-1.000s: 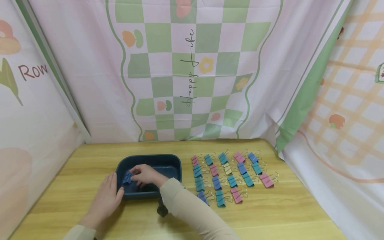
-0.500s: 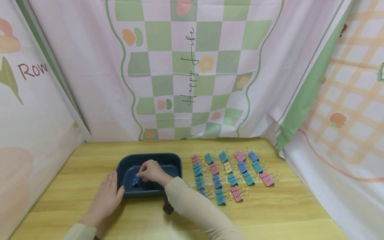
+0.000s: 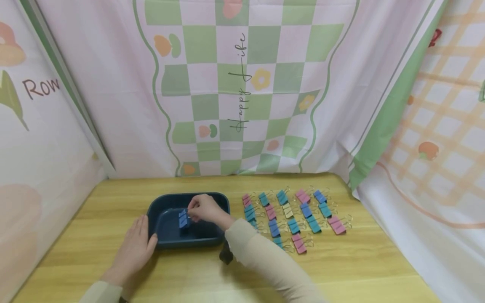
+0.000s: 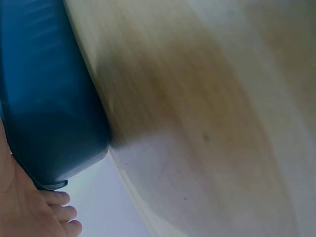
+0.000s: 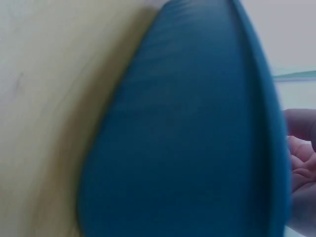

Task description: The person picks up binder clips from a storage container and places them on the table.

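A blue binder clip hangs over the dark blue tray in the head view, its wire handle end pinched by my right hand. My left hand lies along the tray's left side with its fingers straight and touching the rim. In the left wrist view, the fingers of that hand show past the end of the tray. The tray wall fills most of the right wrist view, where only part of my right hand appears and the clip is hidden.
Several pink, teal, blue and yellow binder clips lie in rough rows to the right of the tray on the wooden table. My right sleeve covers some of them. Printed curtains hang behind the table and at both sides.
My right hand has moved rightward across the tray with the blue binder clip, from the left end to the middle. The left hand stays at the rim.
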`<act>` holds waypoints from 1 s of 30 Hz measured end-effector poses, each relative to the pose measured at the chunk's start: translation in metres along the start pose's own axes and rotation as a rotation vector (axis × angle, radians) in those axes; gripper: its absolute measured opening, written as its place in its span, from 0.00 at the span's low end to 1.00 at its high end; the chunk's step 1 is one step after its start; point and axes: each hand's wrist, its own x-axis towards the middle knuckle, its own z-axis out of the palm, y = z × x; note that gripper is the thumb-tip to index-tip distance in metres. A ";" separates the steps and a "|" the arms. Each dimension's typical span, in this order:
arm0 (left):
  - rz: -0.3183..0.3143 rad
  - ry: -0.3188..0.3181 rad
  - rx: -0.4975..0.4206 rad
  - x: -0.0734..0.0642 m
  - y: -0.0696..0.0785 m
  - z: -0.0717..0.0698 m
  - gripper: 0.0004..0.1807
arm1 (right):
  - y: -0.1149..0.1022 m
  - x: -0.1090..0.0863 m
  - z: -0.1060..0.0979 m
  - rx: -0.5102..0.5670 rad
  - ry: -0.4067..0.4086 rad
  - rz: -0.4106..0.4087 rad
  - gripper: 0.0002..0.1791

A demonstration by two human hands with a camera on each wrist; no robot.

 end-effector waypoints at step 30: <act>0.013 0.018 0.008 0.000 -0.002 0.003 0.34 | 0.022 -0.066 -0.112 0.250 0.106 -0.004 0.12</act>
